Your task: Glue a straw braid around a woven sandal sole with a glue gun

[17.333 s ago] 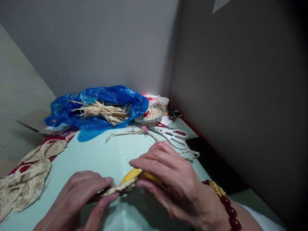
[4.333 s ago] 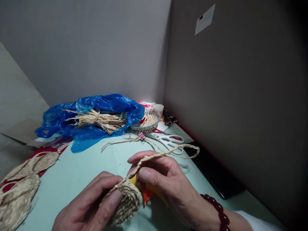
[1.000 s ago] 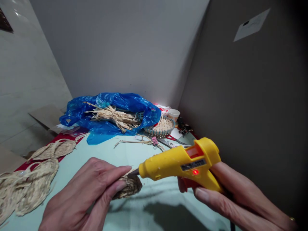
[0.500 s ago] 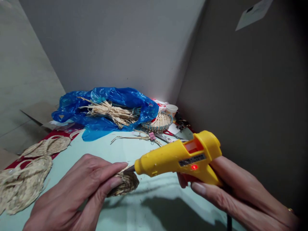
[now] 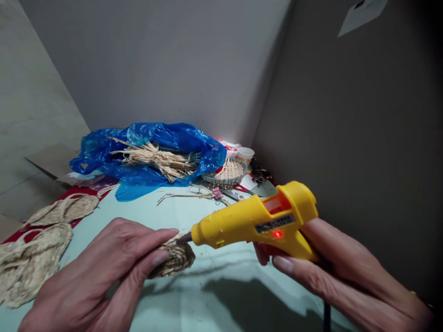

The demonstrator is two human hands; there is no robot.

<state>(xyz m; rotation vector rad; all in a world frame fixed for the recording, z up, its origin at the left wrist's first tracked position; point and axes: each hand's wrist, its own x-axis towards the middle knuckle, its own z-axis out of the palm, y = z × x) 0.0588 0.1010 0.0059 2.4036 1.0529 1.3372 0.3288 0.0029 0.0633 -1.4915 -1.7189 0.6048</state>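
Observation:
My left hand (image 5: 100, 272) pinches a small coiled piece of woven straw (image 5: 175, 256) between thumb and fingers, just above the pale green table (image 5: 194, 304). My right hand (image 5: 332, 272) grips a yellow hot glue gun (image 5: 263, 221) by its handle, a finger on the red trigger, and a red light glows on its side. The gun's metal nozzle touches the top edge of the woven straw piece, beside my left fingertips.
Flat woven straw pieces (image 5: 34, 249) lie at the left. A blue plastic bag (image 5: 145, 157) holding a straw bundle (image 5: 155, 159) sits at the back, with a small woven basket (image 5: 226, 171), a paper cup (image 5: 245, 154), scissors and a loose braid (image 5: 187, 196). Grey walls close the corner.
Over the last second the view shifted slightly; the glue gun and woven piece stayed together. Several seconds ago my right hand held the braid on the piece, with no gun raised.

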